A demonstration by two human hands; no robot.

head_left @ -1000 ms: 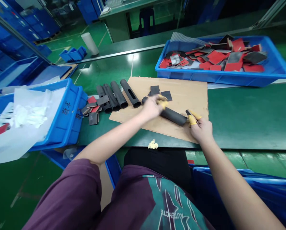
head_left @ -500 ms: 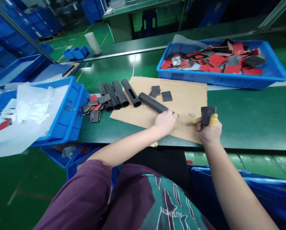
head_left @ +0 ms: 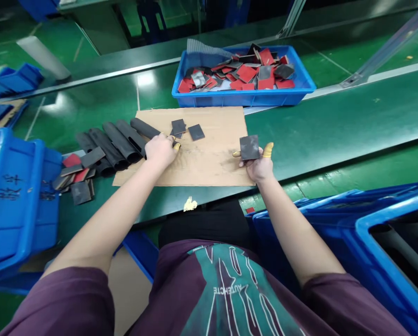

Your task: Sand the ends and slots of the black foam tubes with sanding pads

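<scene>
We have our left hand [head_left: 160, 151] closed over the near end of a tube [head_left: 143, 126], which slants away leftward from it, beside 4 other tubes [head_left: 121, 142]; our right hand [head_left: 261, 167] holds a square [head_left: 249, 147] on its fingers, thumb apart; between them, on cardboard [head_left: 216, 161], lie 3 loose squares [head_left: 196, 132].

The long green workbench [head_left: 321, 126] and blue bins [head_left: 237, 98] suggest a factory workshop.

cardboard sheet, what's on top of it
On the cardboard sheet: small dark squares, one partly covering another, and a black tube under the left hand; other tubes overlap its left side. Hidden: the tube's part beneath the hand.
</scene>
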